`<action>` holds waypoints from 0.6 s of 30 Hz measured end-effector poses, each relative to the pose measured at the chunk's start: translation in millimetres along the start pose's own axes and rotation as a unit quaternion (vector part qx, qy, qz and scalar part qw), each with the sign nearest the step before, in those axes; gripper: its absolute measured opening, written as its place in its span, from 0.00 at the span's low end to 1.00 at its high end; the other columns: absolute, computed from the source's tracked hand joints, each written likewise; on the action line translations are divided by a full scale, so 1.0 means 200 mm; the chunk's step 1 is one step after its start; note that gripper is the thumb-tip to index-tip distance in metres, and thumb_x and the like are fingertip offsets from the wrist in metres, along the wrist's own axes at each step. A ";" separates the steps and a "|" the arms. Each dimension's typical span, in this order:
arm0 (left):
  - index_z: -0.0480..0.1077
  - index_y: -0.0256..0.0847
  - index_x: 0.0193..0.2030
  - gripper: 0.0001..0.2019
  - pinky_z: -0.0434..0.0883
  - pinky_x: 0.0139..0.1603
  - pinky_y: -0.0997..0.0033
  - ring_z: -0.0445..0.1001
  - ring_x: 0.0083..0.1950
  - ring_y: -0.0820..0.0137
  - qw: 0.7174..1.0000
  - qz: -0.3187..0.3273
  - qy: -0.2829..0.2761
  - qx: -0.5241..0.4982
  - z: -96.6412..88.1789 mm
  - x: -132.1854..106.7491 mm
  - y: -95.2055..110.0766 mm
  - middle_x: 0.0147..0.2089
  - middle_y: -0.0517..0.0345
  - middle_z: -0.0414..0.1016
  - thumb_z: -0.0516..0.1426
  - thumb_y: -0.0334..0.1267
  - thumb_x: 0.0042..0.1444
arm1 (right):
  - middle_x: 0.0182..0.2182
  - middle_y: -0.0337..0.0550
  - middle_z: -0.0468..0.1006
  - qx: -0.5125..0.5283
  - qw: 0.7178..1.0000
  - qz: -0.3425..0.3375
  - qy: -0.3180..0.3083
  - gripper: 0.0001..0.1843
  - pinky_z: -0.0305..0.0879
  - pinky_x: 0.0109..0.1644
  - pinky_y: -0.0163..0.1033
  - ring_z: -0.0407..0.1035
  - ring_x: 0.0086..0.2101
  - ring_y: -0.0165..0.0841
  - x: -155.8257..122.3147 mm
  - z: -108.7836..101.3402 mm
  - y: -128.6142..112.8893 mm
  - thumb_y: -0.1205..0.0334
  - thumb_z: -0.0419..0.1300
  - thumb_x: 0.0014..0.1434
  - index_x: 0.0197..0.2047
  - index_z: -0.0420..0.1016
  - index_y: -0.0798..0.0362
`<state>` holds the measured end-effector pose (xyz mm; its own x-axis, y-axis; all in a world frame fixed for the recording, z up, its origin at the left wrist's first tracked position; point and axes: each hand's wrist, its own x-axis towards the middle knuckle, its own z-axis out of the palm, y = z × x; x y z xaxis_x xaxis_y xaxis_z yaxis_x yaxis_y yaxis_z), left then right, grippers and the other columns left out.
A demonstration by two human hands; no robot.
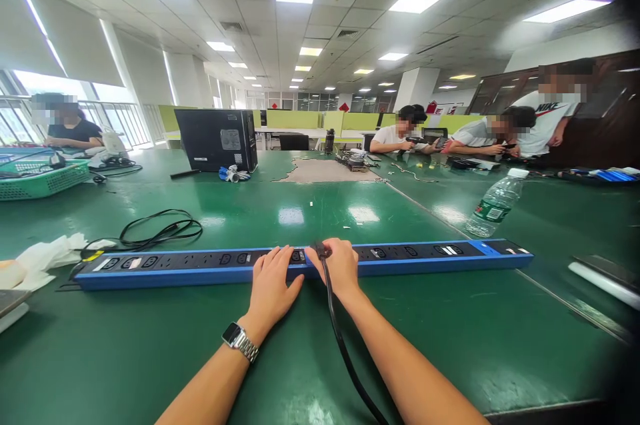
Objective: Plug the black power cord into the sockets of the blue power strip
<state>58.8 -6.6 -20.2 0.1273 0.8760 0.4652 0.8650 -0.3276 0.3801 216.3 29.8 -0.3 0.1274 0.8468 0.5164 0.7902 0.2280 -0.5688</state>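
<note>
A long blue-and-black power strip lies across the green table in front of me, its sockets facing up. My left hand is on the strip just left of its middle, fingers curled over the top and thumb against the front edge. My right hand pinches a black plug at the strip's middle, over the sockets. From the plug a thick black power cord runs down toward me between my forearms. Whether the plug's pins sit inside a socket is hidden.
Behind the strip lie a coiled black cable and a tilted water bottle. Crumpled tissue is at left. Farther back are a computer tower and a green basket. Several people sit or stand around the table's far sides.
</note>
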 end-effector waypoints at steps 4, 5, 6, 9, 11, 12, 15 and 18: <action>0.62 0.42 0.62 0.26 0.54 0.66 0.50 0.60 0.67 0.57 1.000 0.000 0.004 -0.007 0.00 0.00 0.00 0.64 0.49 0.68 0.57 0.40 0.57 | 0.34 0.45 0.79 -0.036 0.999 -0.003 -0.001 0.14 0.56 0.47 0.46 0.67 0.42 0.43 0.00 0.00 0.02 0.49 0.61 0.56 0.31 0.73 0.51; 0.62 0.42 0.62 0.26 0.54 0.66 0.50 0.60 0.67 0.57 1.000 0.000 0.006 -0.008 0.00 0.00 0.00 0.64 0.49 0.68 0.57 0.40 0.57 | 0.35 0.45 0.79 -0.040 0.999 -0.009 -0.004 0.13 0.56 0.48 0.46 0.67 0.42 0.43 0.00 0.00 0.02 0.50 0.61 0.56 0.31 0.73 0.51; 0.62 0.42 0.62 0.26 0.54 0.66 0.50 0.60 0.67 0.57 1.000 0.000 0.007 -0.009 0.00 0.00 0.00 0.64 0.49 0.68 0.57 0.40 0.57 | 0.35 0.45 0.79 -0.042 0.999 -0.016 -0.008 0.13 0.56 0.48 0.46 0.67 0.42 0.43 0.00 -0.01 0.01 0.50 0.61 0.56 0.31 0.73 0.51; 0.62 0.44 0.62 0.25 0.54 0.66 0.50 0.61 0.67 0.57 1.000 -0.002 0.008 -0.009 0.00 0.00 0.00 0.64 0.50 0.68 0.57 0.39 0.56 | 0.35 0.45 0.79 -0.045 0.998 -0.031 -0.021 0.13 0.55 0.49 0.46 0.67 0.43 0.43 -0.01 -0.01 -0.02 0.50 0.62 0.56 0.32 0.73 0.51; 0.62 0.44 0.62 0.25 0.54 0.66 0.50 0.61 0.67 0.57 1.000 -0.002 0.008 -0.008 0.00 0.00 0.00 0.64 0.50 0.68 0.57 0.39 0.56 | 0.36 0.45 0.80 -0.051 0.998 -0.029 -0.022 0.13 0.55 0.50 0.47 0.67 0.43 0.43 -0.01 -0.01 -0.03 0.50 0.62 0.56 0.33 0.73 0.51; 0.62 0.43 0.62 0.26 0.54 0.66 0.50 0.61 0.67 0.57 1.000 -0.001 0.007 -0.006 0.00 0.00 0.00 0.64 0.50 0.68 0.57 0.39 0.56 | 0.36 0.46 0.80 -0.054 0.998 -0.025 -0.021 0.13 0.55 0.50 0.47 0.67 0.43 0.43 -0.01 -0.02 -0.03 0.50 0.62 0.56 0.33 0.73 0.52; 0.61 0.42 0.63 0.26 0.54 0.66 0.50 0.60 0.67 0.57 1.000 -0.002 0.002 0.000 0.01 0.00 0.00 0.64 0.49 0.67 0.56 0.40 0.57 | 0.36 0.46 0.80 -0.065 0.997 -0.017 -0.022 0.12 0.55 0.49 0.47 0.67 0.43 0.44 -0.01 -0.02 -0.02 0.51 0.62 0.57 0.33 0.74 0.52; 0.61 0.42 0.63 0.26 0.53 0.66 0.50 0.60 0.67 0.57 1.000 0.000 0.002 0.004 0.01 0.00 -0.01 0.65 0.49 0.67 0.56 0.40 0.57 | 0.36 0.45 0.80 -0.071 0.997 -0.030 -0.027 0.11 0.55 0.48 0.46 0.67 0.43 0.43 -0.01 -0.01 -0.01 0.52 0.62 0.56 0.34 0.73 0.51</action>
<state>58.6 -5.6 -22.9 0.1246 0.8746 0.4686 0.8692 -0.3240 0.3736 216.4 26.6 1.4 0.0476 0.8588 0.5102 0.8728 0.2126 -0.4394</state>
